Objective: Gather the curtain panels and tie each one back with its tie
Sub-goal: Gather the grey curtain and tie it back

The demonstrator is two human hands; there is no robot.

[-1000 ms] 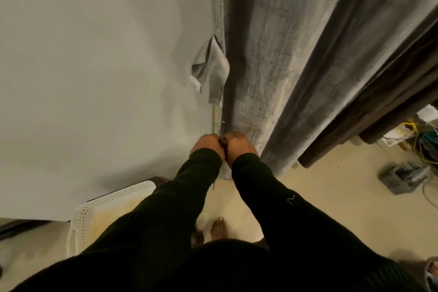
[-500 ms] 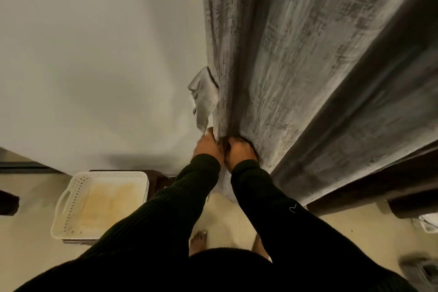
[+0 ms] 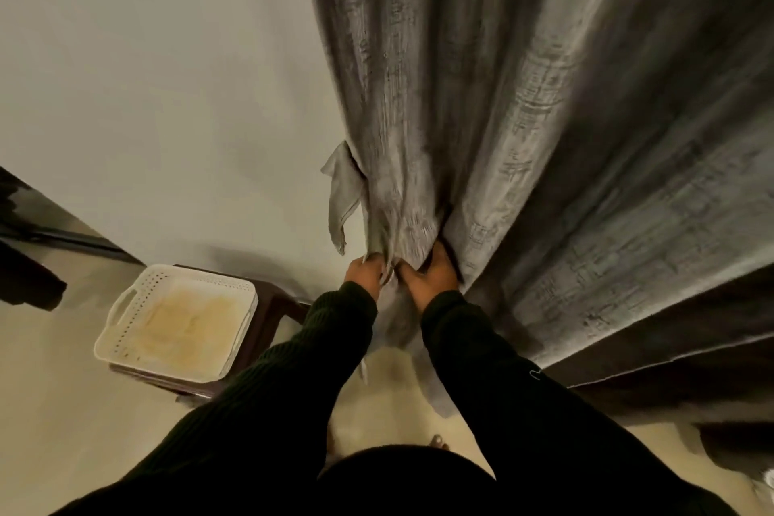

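A grey curtain panel is hanging beside a pale wall. Both hands are bunching its lower folds: the left hand is pinching the fabric edge, and the right hand, just beside it, is gripping a thick gather. A grey tie is dangling just above the left hand. A white perforated basket is sitting lower left.

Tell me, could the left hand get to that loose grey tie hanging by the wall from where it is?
Probably yes. The tie hangs free at the curtain edge, just above the left hand, with nothing between them. But that hand grips gathered fabric, as does the right hand, so it must let go first.
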